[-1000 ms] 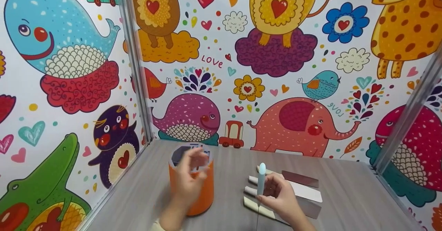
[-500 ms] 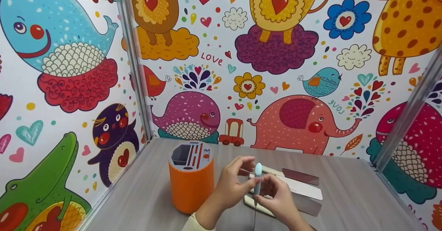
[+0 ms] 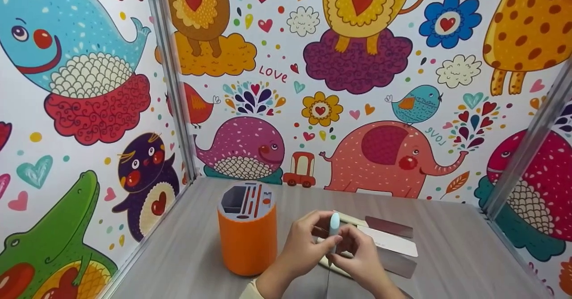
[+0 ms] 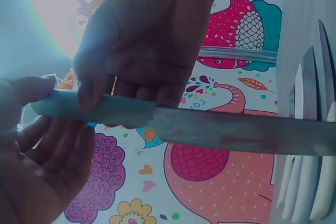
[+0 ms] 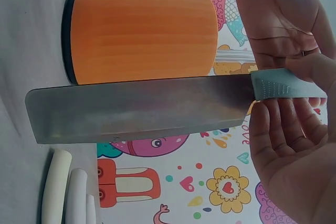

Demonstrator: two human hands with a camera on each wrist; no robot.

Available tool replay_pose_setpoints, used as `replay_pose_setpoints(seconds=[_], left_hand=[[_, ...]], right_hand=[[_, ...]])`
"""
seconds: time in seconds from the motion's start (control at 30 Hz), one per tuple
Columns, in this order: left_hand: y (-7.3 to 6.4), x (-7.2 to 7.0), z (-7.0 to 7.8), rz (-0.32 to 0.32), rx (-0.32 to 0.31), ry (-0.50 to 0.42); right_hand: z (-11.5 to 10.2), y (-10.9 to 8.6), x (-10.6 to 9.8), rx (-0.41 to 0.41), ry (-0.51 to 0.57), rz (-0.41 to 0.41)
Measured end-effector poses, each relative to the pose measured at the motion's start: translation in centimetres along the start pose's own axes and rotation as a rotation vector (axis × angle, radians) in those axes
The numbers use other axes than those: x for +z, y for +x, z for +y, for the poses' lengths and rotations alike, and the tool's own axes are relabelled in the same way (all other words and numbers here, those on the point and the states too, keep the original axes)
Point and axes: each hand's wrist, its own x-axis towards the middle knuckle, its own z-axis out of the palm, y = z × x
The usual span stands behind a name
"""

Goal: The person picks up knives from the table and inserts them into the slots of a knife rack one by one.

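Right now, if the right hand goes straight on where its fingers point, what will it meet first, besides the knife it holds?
Probably the left hand, just across the knife handle from the right hand; the depth between them is unclear.

Block (image 3: 248, 247) on table (image 3: 187, 254), left of knife (image 3: 334, 222) between left hand (image 3: 300, 247) and right hand (image 3: 359, 249); loose knives (image 3: 395, 244) lie behind, rightward.

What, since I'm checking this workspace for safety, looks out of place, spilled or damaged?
Nothing looks spilled or broken. The loose knives on the table stand out mildly, lying apart from the upright orange knife block rather than in it. The left hand and right hand hold a blue-handled knife, blade down.
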Motion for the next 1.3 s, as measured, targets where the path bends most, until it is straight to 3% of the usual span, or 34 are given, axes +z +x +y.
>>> replay_pose_setpoints(seconds=[0.23,0.4,0.5,0.57,0.7,0.8,0.9,1.0,1.13,1.23,1.3], left_hand=[[0.1,0.4,-0.4,0.031,-0.003,-0.017],[0.8,0.1,-0.5,0.035,-0.009,-0.055],[1.3,-0.6,-0.1,0.033,0.013,-0.057],[1.6,-1.2,0.6,0.043,0.040,-0.045],[2.7,-2.6,2.4,0.117,0.089,0.023],[3.5,-3.6,4.0,0.156,0.076,0.070],[4.4,-5.4,5.5,0.156,0.052,0.088],[5.3,-7.4,6.5,0.158,0.029,0.074],[6.4,-10.0,7.9,0.227,-0.001,0.030],[6.7,-11.9,9.0,0.307,0.035,0.011],[6.6,-13.0,9.7,0.351,0.080,0.015]], right_hand=[[0.1,0.0,0.2,-0.055,0.013,0.026],[0.9,0.7,-0.3,-0.211,0.055,0.034],[1.4,1.5,-0.6,-0.288,0.038,0.123],[1.7,2.2,-0.7,-0.263,0.008,0.194],[2.1,3.4,-0.6,-0.112,-0.016,0.290],[2.7,3.6,0.0,-0.017,-0.044,0.338],[3.5,3.8,1.9,0.034,-0.045,0.357],[4.4,3.8,4.5,0.078,-0.019,0.317],[6.5,3.4,8.3,0.099,0.071,0.110],[7.8,3.3,10.8,0.121,0.168,-0.068],[7.8,3.3,12.2,0.146,0.196,-0.134]])
